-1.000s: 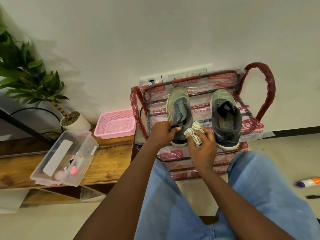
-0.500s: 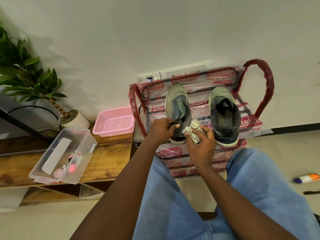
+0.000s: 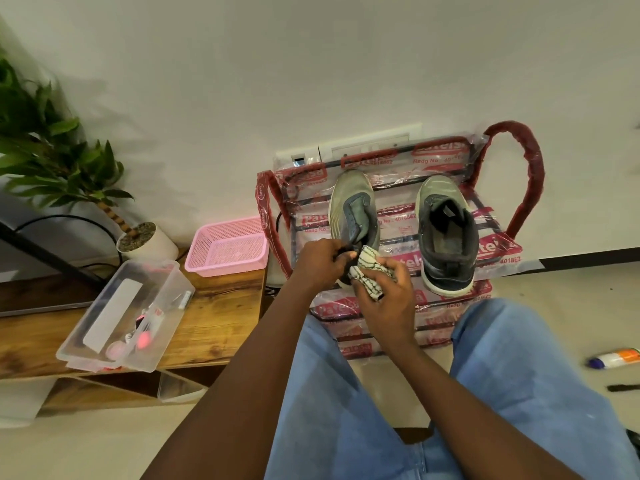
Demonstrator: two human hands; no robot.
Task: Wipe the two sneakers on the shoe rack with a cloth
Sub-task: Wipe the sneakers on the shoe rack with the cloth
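The fingers (image 3: 341,251) of the left hand (image 3: 320,263) curl round the dark padded heel collar of the left sneaker (image 3: 349,202), pinching it. The right hand (image 3: 388,299) clamps a crumpled white cloth (image 3: 369,277) with thin, wavy dark stripes, held against that same heel. The right sneaker (image 3: 446,233), grey-green with a dark lining and a pale sole, sits untouched just beside them. Both shoes point toe-first at the wall on the top tier of the shoe rack (image 3: 512,161), whose bars are wrapped in glossy printed plastic. To the left, a pink perforated basket (image 3: 228,244) and a clear plastic box (image 3: 138,306) rest on a grained wooden worktop (image 3: 214,317).
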